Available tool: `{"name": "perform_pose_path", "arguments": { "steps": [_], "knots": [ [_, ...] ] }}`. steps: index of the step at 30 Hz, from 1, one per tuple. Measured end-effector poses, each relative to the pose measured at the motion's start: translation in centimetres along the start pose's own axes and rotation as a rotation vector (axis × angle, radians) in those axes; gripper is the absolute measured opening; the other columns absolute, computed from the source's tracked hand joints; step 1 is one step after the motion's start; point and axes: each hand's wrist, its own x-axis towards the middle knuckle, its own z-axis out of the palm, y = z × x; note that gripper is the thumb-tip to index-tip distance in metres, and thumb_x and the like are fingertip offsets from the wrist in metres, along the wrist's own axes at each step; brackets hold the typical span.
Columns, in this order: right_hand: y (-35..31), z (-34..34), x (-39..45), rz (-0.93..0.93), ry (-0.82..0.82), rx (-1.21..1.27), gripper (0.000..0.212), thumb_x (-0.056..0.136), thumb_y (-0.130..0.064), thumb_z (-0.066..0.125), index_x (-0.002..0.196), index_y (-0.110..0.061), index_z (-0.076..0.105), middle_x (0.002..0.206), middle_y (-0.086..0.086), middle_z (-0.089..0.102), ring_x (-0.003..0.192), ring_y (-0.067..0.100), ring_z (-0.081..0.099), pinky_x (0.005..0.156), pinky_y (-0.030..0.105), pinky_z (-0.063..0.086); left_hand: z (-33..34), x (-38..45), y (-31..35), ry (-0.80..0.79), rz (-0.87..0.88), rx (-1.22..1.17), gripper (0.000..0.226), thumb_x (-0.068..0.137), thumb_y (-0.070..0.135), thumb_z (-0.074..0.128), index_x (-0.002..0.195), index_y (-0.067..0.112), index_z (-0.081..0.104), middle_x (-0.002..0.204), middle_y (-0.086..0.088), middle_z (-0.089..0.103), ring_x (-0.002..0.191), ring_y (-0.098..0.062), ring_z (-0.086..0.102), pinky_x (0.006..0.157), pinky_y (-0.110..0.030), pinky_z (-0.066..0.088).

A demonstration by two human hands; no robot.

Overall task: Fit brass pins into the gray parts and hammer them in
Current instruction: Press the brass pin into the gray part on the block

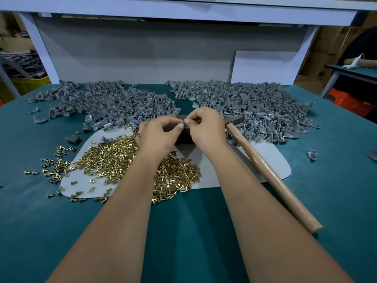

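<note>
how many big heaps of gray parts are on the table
2. The left heap lies at the back left of the green table; the right heap lies at the back right, behind the hammer. A few loose parts lie scattered apart.

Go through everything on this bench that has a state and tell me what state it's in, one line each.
left hand: fingertips pinching a small piece at centre
right hand: pinching the same small piece, too small to identify
hammer: lying flat, unheld, right of the hands
brass pins: loose heap on the white mat, some spilled left onto the green table
gray parts: two loose piles at the back
</note>
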Motion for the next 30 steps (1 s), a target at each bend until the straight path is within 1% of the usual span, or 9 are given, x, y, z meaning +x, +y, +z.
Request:
{"name": "perform_pose_path", "arguments": {
  "steps": [2, 5, 7, 10, 20, 22, 25, 27, 30],
  "knots": [
    [0.2, -0.1, -0.2, -0.026, -0.006, 0.029, 0.012, 0.088, -0.014, 0.065, 0.076, -0.013, 0.068, 0.081, -0.005, 0.058, 0.08, 0.01, 0.053, 0.071, 0.024, 0.037, 0.0, 0.0, 0.0, -0.006, 0.003, -0.002, 0.012, 0.088, 0.043, 0.069, 0.08, 0.052, 0.065, 0.123, 0.024, 0.063, 0.132, -0.021, 0.045, 0.111, -0.049, 0.035],
    [0.5, -0.4, -0.3, -0.009, 0.024, 0.099, 0.023, 0.095, -0.018, 0.053, 0.084, -0.005, 0.069, 0.089, 0.001, 0.061, 0.089, 0.015, 0.055, 0.077, 0.029, 0.041, -0.1, -0.1, 0.1, -0.009, -0.01, -0.021, 0.014, 0.089, 0.042, 0.068, 0.077, 0.05, 0.066, 0.119, 0.029, 0.061, 0.132, -0.021, 0.044, 0.112, -0.049, 0.034],
    [0.5, -0.8, -0.2, 0.057, 0.037, 0.19, 0.027, 0.097, -0.02, 0.047, 0.091, -0.009, 0.071, 0.097, 0.004, 0.064, 0.092, 0.016, 0.058, 0.085, 0.033, 0.046, -0.1, -0.1, 0.2, -0.012, -0.02, -0.036, 0.016, 0.09, 0.042, 0.068, 0.076, 0.049, 0.067, 0.116, 0.031, 0.06, 0.132, -0.022, 0.044, 0.112, -0.05, 0.033],
    [0.4, -1.0, -0.2, 0.079, 0.026, 0.228, 0.026, 0.098, -0.021, 0.047, 0.096, -0.013, 0.071, 0.099, 0.002, 0.066, 0.093, 0.016, 0.06, 0.087, 0.037, 0.048, 0.0, 0.1, 0.0, -0.015, -0.013, -0.066, 0.017, 0.091, 0.039, 0.068, 0.076, 0.048, 0.068, 0.121, 0.026, 0.062, 0.133, -0.022, 0.044, 0.113, -0.049, 0.032],
    [0.8, -1.0, -0.1, 0.021, 0.013, 0.187, 0.025, 0.096, -0.019, 0.049, 0.092, -0.011, 0.072, 0.094, 0.0, 0.061, 0.09, 0.012, 0.055, 0.083, 0.031, 0.044, 0.0, 0.3, -0.1, -0.029, -0.031, -0.11, 0.017, 0.088, 0.04, 0.069, 0.073, 0.048, 0.07, 0.123, 0.023, 0.063, 0.131, -0.023, 0.046, 0.113, -0.05, 0.033],
    [0.9, -1.0, -0.2, -0.011, -0.014, 0.151, 0.022, 0.096, -0.017, 0.05, 0.093, -0.01, 0.071, 0.095, -0.003, 0.06, 0.092, 0.01, 0.053, 0.082, 0.025, 0.041, -0.1, 0.3, 0.0, -0.022, -0.016, -0.07, 0.015, 0.087, 0.04, 0.07, 0.074, 0.047, 0.069, 0.122, 0.023, 0.063, 0.131, -0.023, 0.045, 0.112, -0.05, 0.034],
    [0.8, -1.0, -0.8, -0.057, -0.026, 0.061, 0.017, 0.094, -0.013, 0.053, 0.095, -0.012, 0.07, 0.094, -0.008, 0.055, 0.084, 0.0, 0.048, 0.072, 0.009, 0.033, -0.1, 0.3, 0.1, -0.002, -0.019, -0.064, 0.013, 0.085, 0.036, 0.073, 0.076, 0.043, 0.07, 0.121, 0.019, 0.064, 0.13, -0.023, 0.046, 0.111, -0.049, 0.036],
    [0.6, -1.4, -1.3, -0.07, -0.048, 0.055, 0.016, 0.094, -0.013, 0.054, 0.098, -0.013, 0.069, 0.097, -0.007, 0.056, 0.081, -0.004, 0.048, 0.07, 0.003, 0.033, -0.1, 0.2, 0.3, 0.019, -0.025, -0.045, 0.013, 0.085, 0.036, 0.073, 0.075, 0.043, 0.069, 0.117, 0.019, 0.065, 0.128, -0.024, 0.047, 0.11, -0.05, 0.037],
    [0.4, -3.2, -2.1, -0.014, -0.07, 0.069, 0.017, 0.094, -0.017, 0.053, 0.101, -0.02, 0.068, 0.102, -0.007, 0.059, 0.084, -0.004, 0.052, 0.072, 0.014, 0.04, 0.0, -0.2, 0.6, 0.049, -0.044, 0.029, 0.013, 0.084, 0.041, 0.072, 0.074, 0.046, 0.067, 0.101, 0.026, 0.053, 0.123, -0.027, 0.046, 0.104, -0.051, 0.042]
  ]
}}
